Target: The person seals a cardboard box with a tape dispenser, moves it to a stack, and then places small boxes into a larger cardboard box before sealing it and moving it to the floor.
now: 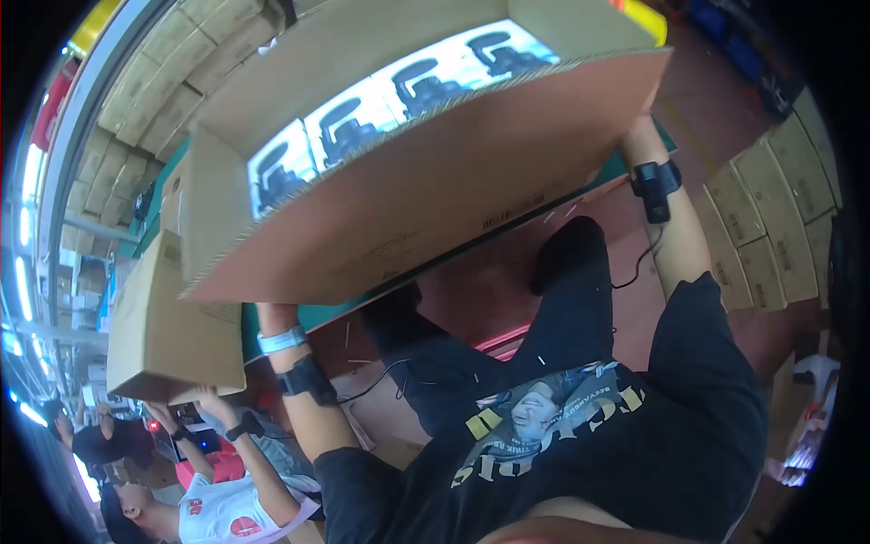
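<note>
A large open cardboard box [435,186] stands tilted before me, its long near flap raised along the front. Inside it, a row of several white packages [349,127] shows, each printed with a dark device. My left hand [277,315] reaches the near left part of the box, and its fingers are hidden behind the flap. At the right end, my right hand [642,131] is against the box, with its fingers also out of sight. Both my wrists wear black bands.
Under the box lies a green-topped table [317,315]. Another carton [172,326] stands at the left, with a co-worker's hands [213,405] at its near end. Stacked cartons [770,218] line the right side, and more cartons [172,68] fill the far left.
</note>
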